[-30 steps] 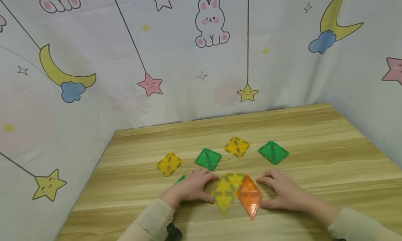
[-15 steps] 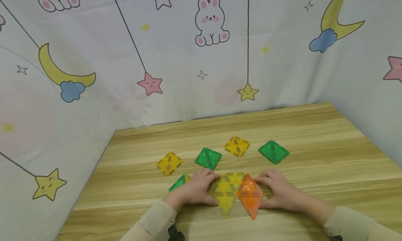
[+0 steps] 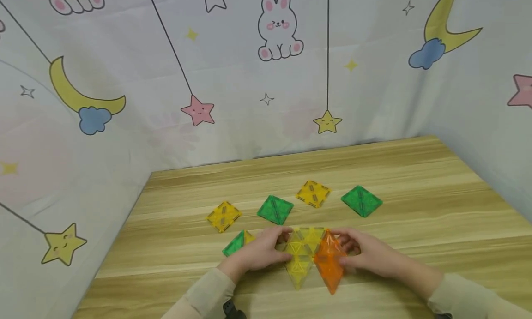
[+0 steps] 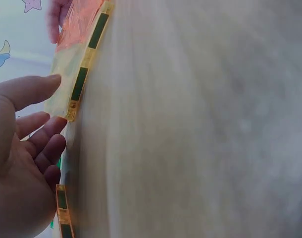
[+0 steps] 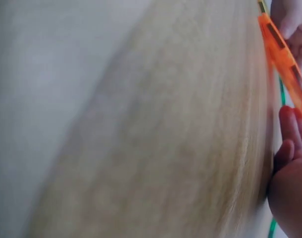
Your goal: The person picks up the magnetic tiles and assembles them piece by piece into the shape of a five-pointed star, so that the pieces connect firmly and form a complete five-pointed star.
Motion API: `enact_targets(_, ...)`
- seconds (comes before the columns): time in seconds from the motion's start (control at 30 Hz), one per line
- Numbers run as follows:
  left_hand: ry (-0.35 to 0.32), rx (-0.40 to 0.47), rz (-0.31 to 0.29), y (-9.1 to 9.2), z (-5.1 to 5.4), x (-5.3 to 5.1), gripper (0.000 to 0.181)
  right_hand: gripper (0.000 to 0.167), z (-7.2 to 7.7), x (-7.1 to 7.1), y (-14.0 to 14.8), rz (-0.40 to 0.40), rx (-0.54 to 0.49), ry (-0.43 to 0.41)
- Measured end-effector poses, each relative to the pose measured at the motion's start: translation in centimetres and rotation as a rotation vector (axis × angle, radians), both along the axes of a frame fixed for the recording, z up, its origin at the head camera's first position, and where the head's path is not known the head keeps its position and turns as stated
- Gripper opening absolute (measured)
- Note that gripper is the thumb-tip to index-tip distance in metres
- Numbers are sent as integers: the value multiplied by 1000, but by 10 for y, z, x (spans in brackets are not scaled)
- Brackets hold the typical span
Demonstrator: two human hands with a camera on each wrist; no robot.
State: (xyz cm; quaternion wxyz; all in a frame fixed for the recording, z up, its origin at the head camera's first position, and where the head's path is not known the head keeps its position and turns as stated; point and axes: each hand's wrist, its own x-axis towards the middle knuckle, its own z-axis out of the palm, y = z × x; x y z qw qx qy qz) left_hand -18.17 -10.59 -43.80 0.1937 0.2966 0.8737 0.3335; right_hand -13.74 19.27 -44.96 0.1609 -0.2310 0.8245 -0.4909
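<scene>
Soft, even light fills the head view; both wrist views look dimmer, the table (image 5: 190, 139) there badly blurred.

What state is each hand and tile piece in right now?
Left hand: pinching the yellow section.
Right hand: pinching the orange section.
Yellow section: edge to edge with orange, lower points apart.
Orange section: held; whether fully lifted is unclear.
Green diamonds: lying on the table.
Yellow diamonds: lying on the table.
Green-and-yellow piece: partly hidden by left hand.
</scene>
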Motion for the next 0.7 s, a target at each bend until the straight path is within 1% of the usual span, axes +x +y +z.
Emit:
enact_targets(0.13, -66, 118, 58, 3, -1, 0, 45, 65, 2, -3, -3, -50, -141, -122)
enact_targets(0.2, -90, 169, 80, 5, 0, 1, 39, 64, 2, -5, -4, -76, -180, -158)
enact_targets(0.3, -130, 223, 112, 9, 1, 2, 36, 63, 1, -8, -4, -95, -209, -184)
enact_targets(0.47, -198, 272, 144, 13, 3, 3, 38, 59, 3, -9, -3, -121, -236, -213)
enact_targets(0.6, -238, 327, 147, 12, 3, 3, 33, 57, 3, -9, -2, -143, -267, -234)
enact_targets(0.7, -265, 388, 149, 11, 2, 3, 27, 54, 2, -9, -1, -147, -284, -231)
